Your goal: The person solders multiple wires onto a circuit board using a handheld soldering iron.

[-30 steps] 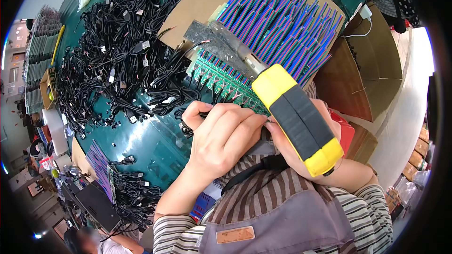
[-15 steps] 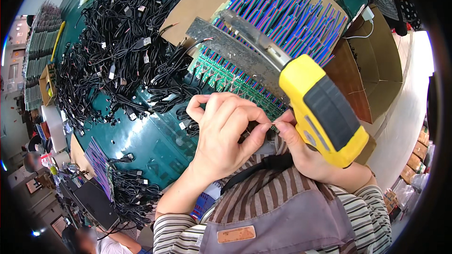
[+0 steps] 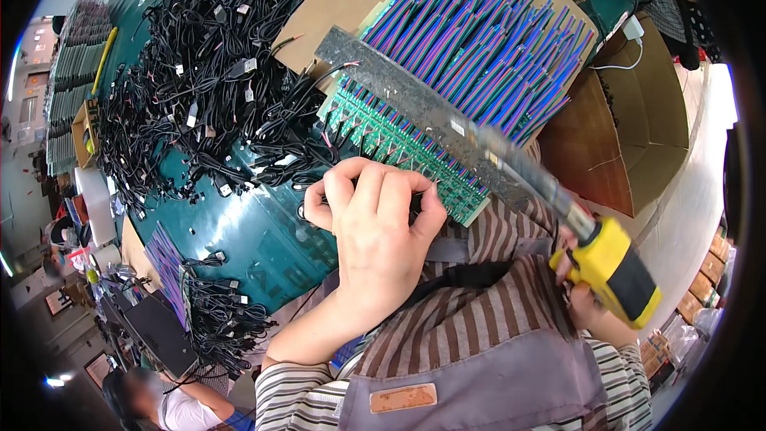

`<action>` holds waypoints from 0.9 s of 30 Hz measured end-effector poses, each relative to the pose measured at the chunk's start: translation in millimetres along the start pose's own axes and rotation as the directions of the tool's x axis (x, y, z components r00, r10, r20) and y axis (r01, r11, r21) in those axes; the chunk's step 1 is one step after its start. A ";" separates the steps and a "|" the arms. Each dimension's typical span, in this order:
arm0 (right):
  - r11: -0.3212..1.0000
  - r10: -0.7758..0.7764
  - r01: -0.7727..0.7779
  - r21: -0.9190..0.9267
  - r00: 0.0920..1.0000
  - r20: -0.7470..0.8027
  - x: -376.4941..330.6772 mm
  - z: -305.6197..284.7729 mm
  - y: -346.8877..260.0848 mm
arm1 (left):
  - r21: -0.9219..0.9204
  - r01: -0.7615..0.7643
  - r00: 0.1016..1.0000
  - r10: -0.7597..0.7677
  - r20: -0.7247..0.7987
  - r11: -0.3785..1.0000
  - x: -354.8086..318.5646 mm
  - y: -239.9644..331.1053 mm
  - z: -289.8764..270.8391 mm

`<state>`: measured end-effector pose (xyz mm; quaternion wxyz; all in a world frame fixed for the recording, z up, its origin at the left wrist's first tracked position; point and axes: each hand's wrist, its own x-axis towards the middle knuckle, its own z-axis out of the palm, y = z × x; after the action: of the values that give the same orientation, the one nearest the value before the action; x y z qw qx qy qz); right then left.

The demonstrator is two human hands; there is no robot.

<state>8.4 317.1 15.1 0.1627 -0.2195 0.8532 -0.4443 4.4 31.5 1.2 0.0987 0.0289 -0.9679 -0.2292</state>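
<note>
My left hand [image 3: 379, 227] is closed, thumb and forefinger pinched at the lower edge of the green circuit boards [image 3: 383, 140]. A thin wire end [image 3: 436, 182] shows at its fingertips; the rest is hidden under the hand. At the right, my right hand [image 3: 582, 299] has its fingers wrapped round a yellow and black soldering gun [image 3: 618, 271]. Its blurred metal barrel points up and left over a dark metal bar [image 3: 407, 92], which lies across the boards. Blue, red, green and black ribbon wires [image 3: 471, 40] fan out beyond the bar.
A large tangle of black USB cables [image 3: 215, 72] covers the left of the green table mat [image 3: 263, 247]. An open cardboard box [image 3: 650, 112] stands at the right. Stacked boards [image 3: 80, 88] are far left. Another person [image 3: 187, 407] sits at lower left.
The soldering gun has swung down and right in my right hand, away from my left fingertips. My hands, which met at a thin wire, are now apart. My left hand has shifted slightly left.
</note>
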 end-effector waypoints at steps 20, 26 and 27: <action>0.989 -0.132 0.126 -0.079 0.988 -0.081 15.8 6.9 -5.6 | 0.084 0.067 0.990 -0.056 -0.130 0.994 -2.9 10.0 10.4; 0.990 -0.140 0.139 -0.019 0.988 -0.059 15.0 6.6 2.0 | 0.095 0.064 0.990 -0.051 -0.130 0.993 -2.3 10.4 9.6; 0.988 -0.156 0.155 -0.014 0.985 -0.069 13.9 6.2 2.8 | 0.094 0.064 0.990 -0.051 -0.129 0.994 -2.3 9.9 9.7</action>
<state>-1.1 307.1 8.1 0.0967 -0.2705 0.8404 -0.4595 4.5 44.8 -3.2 0.1516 0.0761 -0.9686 -0.1820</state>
